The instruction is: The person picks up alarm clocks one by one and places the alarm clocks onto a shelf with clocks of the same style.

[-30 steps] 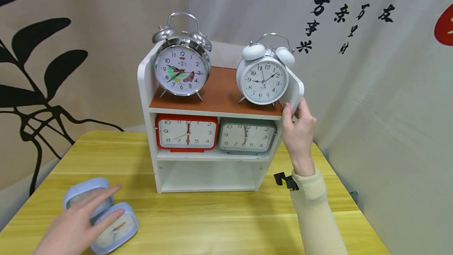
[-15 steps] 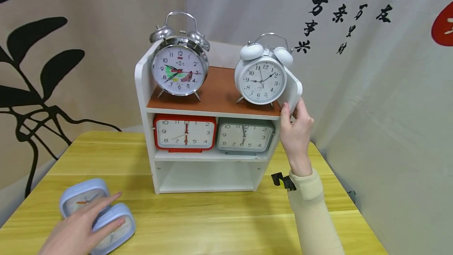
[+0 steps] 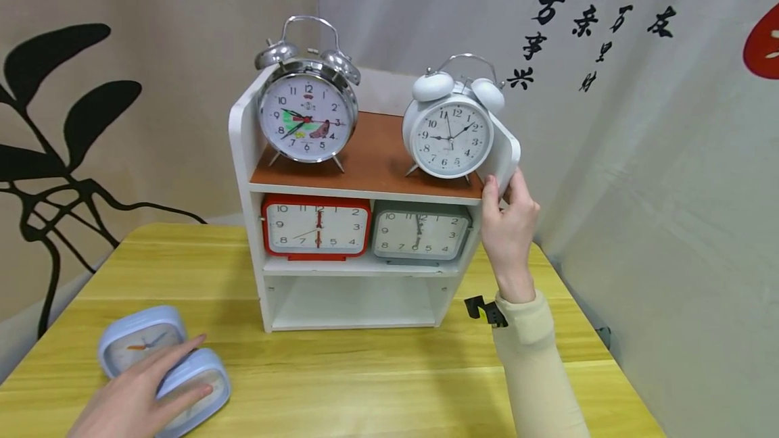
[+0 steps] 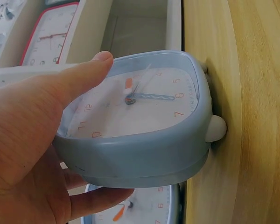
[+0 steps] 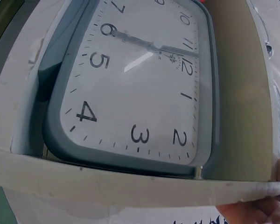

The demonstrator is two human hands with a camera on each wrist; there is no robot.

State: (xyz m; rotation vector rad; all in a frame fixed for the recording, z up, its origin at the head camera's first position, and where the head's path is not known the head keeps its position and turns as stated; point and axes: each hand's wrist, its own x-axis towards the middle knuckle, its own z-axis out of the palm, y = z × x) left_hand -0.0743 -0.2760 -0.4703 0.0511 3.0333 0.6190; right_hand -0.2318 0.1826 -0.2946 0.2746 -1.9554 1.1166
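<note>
My left hand point(image 3: 136, 387) reaches over a light blue alarm clock point(image 3: 220, 387) at the table's front left. In the left wrist view the thumb lies along the front of this clock point(image 4: 140, 156) and the fingers pass behind it. A second blue alarm clock point(image 3: 135, 323) stands just behind, partly hidden by the hand. At the small white shelf point(image 3: 359, 189), my right hand point(image 3: 512, 222) grips the right side panel, thumb on its front edge. Beside that panel a white twin-bell alarm clock point(image 3: 450, 137) stands on the brown top board.
A silver twin-bell clock point(image 3: 307, 117) stands at the left of the top board. Below it, a red clock point(image 3: 318, 227) and a grey-green clock point(image 3: 420, 232) fill the middle shelf. The lower compartment point(image 3: 359, 299) opens toward the yellow wooden table point(image 3: 365, 384).
The rear blue clock has shifted under my left hand, and more of its face shows. The right hand keeps its grip on the shelf. The head view has shifted slightly.
</note>
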